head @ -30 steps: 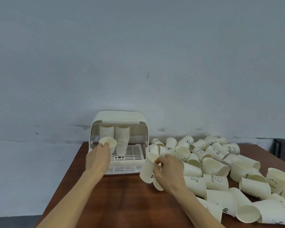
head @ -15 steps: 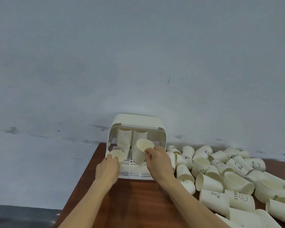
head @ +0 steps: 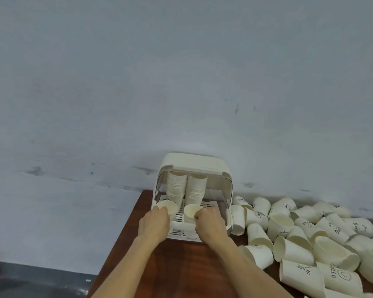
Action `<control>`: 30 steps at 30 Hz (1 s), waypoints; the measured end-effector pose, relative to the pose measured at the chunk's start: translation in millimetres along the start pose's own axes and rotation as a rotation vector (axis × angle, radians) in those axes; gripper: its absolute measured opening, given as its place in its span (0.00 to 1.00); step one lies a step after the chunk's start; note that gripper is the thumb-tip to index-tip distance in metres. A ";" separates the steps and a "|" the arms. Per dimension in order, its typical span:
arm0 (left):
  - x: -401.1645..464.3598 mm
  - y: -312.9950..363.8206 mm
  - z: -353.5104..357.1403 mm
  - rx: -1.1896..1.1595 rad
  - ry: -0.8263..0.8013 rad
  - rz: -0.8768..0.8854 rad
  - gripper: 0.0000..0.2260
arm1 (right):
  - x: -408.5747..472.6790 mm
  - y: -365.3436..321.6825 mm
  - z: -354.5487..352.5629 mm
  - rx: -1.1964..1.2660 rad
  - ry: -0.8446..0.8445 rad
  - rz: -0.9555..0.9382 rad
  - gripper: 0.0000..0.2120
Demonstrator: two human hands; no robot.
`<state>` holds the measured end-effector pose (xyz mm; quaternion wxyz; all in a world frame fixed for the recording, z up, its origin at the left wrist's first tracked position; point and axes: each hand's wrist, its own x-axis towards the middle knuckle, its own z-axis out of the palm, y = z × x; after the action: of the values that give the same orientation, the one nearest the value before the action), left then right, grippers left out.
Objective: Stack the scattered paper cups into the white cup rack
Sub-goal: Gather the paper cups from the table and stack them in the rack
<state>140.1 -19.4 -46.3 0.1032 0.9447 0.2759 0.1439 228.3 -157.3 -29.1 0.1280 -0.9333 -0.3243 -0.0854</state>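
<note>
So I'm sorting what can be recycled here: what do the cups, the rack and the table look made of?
Cups: thin matte paper by the look, cream, some with black printed words and doodles. Rack: seemingly moulded plastic, smooth off-white shell, slotted floor, translucent raised cover. Table: reddish-brown wood grain with a slight sheen; solid wood or veneer cannot be told.

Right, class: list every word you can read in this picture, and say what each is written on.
"HELLO": on a paper cup lying on its side, beside a drawn smiley.
"Hi": on the lying cup left of it.
"Bee...": partly readable on a cup further back.
Marks on other cups: too small or blurred.
</note>
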 end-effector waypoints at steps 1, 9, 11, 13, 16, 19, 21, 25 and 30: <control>1.1 -0.8 0.1 -0.024 0.000 -0.003 0.11 | -1.3 0.0 1.0 0.005 -0.006 0.006 0.14; 0.6 -5.9 2.5 -0.067 -0.019 0.022 0.14 | -14.2 2.3 3.3 0.042 0.003 -0.016 0.20; -4.4 -3.4 1.8 -0.077 0.008 0.022 0.14 | -23.8 4.1 4.2 0.090 0.055 -0.011 0.22; -15.0 4.0 2.9 -0.070 0.091 0.007 0.15 | -40.2 8.6 4.9 0.147 0.109 0.019 0.24; -39.0 23.3 11.3 -0.141 0.185 0.011 0.13 | -75.9 16.0 10.8 0.185 0.135 0.029 0.23; -64.0 49.6 26.2 -0.241 0.148 0.083 0.09 | -107.1 28.1 23.4 0.159 0.168 0.012 0.22; -77.9 66.7 36.4 -0.293 0.103 0.143 0.07 | -121.3 37.3 25.2 0.181 0.168 0.045 0.21; -96.8 98.6 49.1 -0.356 0.030 0.222 0.08 | -137.4 59.0 15.4 0.256 0.190 0.165 0.20; -106.9 139.2 61.9 -0.417 -0.076 0.273 0.11 | -150.7 87.1 -7.2 0.250 0.298 0.292 0.17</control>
<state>142.7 -200.5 -89.1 0.2857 0.9363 0.1058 0.1747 165.6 -313.3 -74.8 0.2997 -0.9245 -0.1714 -0.1618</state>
